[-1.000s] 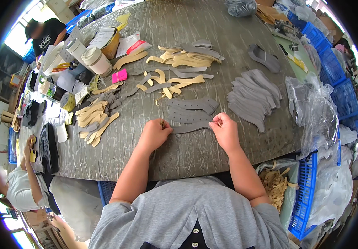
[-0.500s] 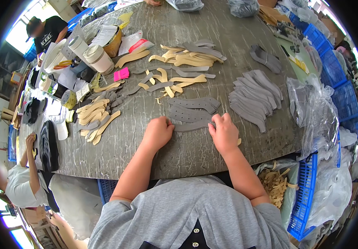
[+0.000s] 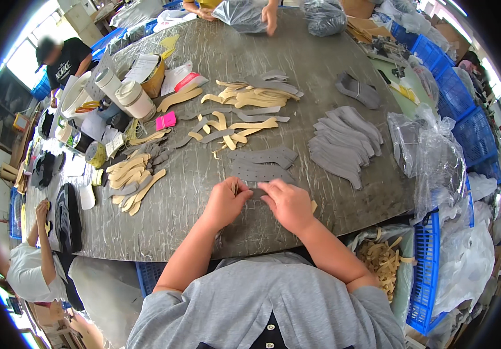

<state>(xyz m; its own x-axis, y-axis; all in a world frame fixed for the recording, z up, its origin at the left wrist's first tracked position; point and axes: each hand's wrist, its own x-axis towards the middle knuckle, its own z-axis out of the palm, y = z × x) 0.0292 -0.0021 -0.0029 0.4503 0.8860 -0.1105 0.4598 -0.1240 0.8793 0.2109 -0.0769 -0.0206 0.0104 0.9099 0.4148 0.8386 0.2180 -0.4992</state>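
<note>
Close together at the table's near side, my left hand [image 3: 225, 202] and my right hand [image 3: 288, 205] are both closed, fingertips almost meeting. A thin dark edge of a grey curved strip [image 3: 237, 189] shows between my left fingers; most of it is hidden. What my right fingertips pinch, if anything, is covered and slightly blurred. Just beyond my hands lie grey curved pieces with small holes [image 3: 262, 171], one partly over another. A fanned stack of plain grey curved pieces [image 3: 343, 142] rests to their right. Loose beige strips [image 3: 227, 131] cross grey ones farther off.
Beige and grey strips [image 3: 131, 174] pile up at left, near a pink bundle [image 3: 166, 121] and a white jar [image 3: 135, 99]. Clear plastic bags [image 3: 430, 157] hang over the right edge. A blue crate [image 3: 425, 270] stands below. Co-workers are at the left and far side.
My right hand has moved left toward my left hand, and the grey strip stretched between them is now mostly hidden. A co-worker's hands have come to a plastic bag at the far edge.
</note>
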